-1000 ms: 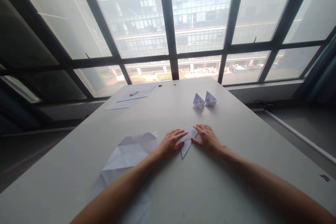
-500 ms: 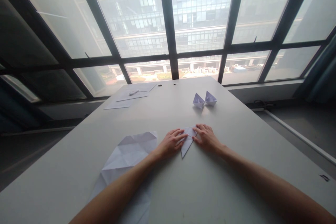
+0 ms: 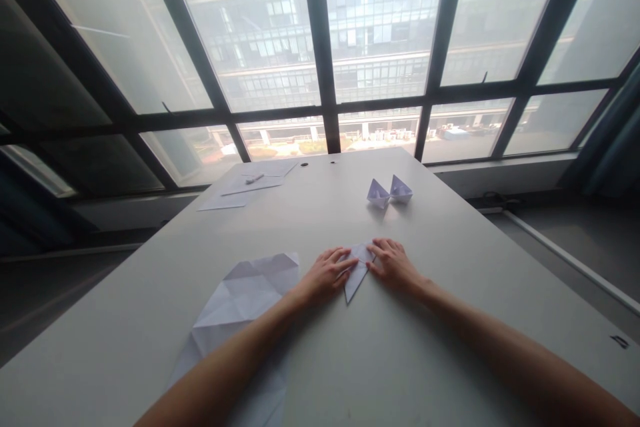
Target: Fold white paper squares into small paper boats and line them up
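Observation:
A small folded white paper (image 3: 356, 273) lies on the grey table (image 3: 380, 360), tapering to a point toward me. My left hand (image 3: 325, 274) lies flat on its left side, fingers spread and pressing it down. My right hand (image 3: 396, 264) rests flat on its right side, fingertips on the paper's upper edge. Both hands hold the paper against the table.
A large creased, unfolded white sheet (image 3: 240, 307) lies under my left forearm. Two small folded paper shapes (image 3: 389, 192) stand further back on the right. At the far left lie loose sheets (image 3: 255, 185) with a small white object on top. Tall windows rise behind the table.
The paper's visible top corner has shrunk as my fingers closed in over it; both hands stay nearly in place.

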Demonstrator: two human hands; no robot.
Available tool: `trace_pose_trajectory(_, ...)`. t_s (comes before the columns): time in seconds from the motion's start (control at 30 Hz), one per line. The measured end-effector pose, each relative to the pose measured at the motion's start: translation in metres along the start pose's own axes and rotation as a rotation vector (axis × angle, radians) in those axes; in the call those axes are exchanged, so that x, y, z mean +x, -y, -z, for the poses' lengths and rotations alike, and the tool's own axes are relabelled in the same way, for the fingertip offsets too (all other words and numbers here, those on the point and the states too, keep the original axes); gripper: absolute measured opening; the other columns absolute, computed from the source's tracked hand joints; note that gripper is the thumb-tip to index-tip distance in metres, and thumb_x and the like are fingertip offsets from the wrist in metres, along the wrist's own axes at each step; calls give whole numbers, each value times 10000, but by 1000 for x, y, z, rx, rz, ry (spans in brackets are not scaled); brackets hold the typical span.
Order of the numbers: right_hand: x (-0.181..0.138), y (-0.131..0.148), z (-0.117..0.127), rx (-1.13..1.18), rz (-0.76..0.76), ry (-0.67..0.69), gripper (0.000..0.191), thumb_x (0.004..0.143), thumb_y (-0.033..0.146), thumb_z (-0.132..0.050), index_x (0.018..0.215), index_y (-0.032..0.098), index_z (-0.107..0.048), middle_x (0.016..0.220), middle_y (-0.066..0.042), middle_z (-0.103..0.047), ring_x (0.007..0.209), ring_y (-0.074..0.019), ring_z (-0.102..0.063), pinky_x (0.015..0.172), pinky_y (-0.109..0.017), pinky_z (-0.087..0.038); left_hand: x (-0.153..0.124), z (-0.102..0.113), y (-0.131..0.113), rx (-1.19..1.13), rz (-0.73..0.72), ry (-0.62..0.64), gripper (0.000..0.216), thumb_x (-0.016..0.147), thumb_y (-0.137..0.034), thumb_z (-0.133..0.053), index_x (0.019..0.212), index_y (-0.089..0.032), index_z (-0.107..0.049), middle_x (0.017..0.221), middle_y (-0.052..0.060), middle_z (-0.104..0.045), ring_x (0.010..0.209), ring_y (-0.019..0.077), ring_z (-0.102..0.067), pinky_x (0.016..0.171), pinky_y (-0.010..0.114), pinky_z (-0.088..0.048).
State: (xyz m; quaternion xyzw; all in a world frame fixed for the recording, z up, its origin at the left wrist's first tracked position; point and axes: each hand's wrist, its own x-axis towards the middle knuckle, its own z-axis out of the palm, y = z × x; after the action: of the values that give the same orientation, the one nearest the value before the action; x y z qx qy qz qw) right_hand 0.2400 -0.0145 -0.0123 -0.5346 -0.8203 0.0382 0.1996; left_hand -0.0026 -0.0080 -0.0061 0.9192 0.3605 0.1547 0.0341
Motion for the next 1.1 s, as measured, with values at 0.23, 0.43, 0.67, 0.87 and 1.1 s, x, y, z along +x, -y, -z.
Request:
trace_pose_trajectory(0.23,0,2,2,3,-8,19,397,933,402,-558,1289,231,-594,1349,-111,-546,1246,-262,-461,1075,-394,-302,0,-1,0,-7,6,3,398,971,-252,-509,1359,-314,-578,1438,56,-511,1341,263,-435,1142,457,-357)
trace_pose_trajectory(0.43,1,0,0,-4,-5,14,404,930,406,-562,1290,224,-596,1356,-114,-547,1251,-265,-459,1081,-397,-297,0,1,0,-8,7,13,403,965,-247,-518,1358,-316,-575,1442,52,-506,1344,260,-430,1137,450,-362)
trace_pose_trajectory(0.67,1,-1,-1,-10,-7,6,397,932,402,-561,1283,221,-599,1368,-115,-544,1256,-264,-459,1081,-398,-302,1,1,-1,-3,8,22,417,956,-223,-519,1359,-315,-570,1446,52,-501,1347,262,-428,1136,457,-362)
trace_pose_trajectory(0.87,1,0,0,-2,-5,8,394,926,400,-571,1275,221,-602,1352,-115,-550,1248,-261,-464,1078,-396,-303,1,0,0,-11,1,12,408,965,-238,-513,1361,-317,-568,1446,52,-500,1348,262,-427,1137,452,-363)
trace_pose_trajectory(1.1,1,0,0,5,-7,17,396,926,396,-566,1280,222,-597,1365,-122,-543,1269,-263,-456,1086,-403,-295,0,1,0,-19,-6,-14,402,954,-246,-533,1345,-320,-587,1418,50,-519,1314,252,-449,1132,434,-368)
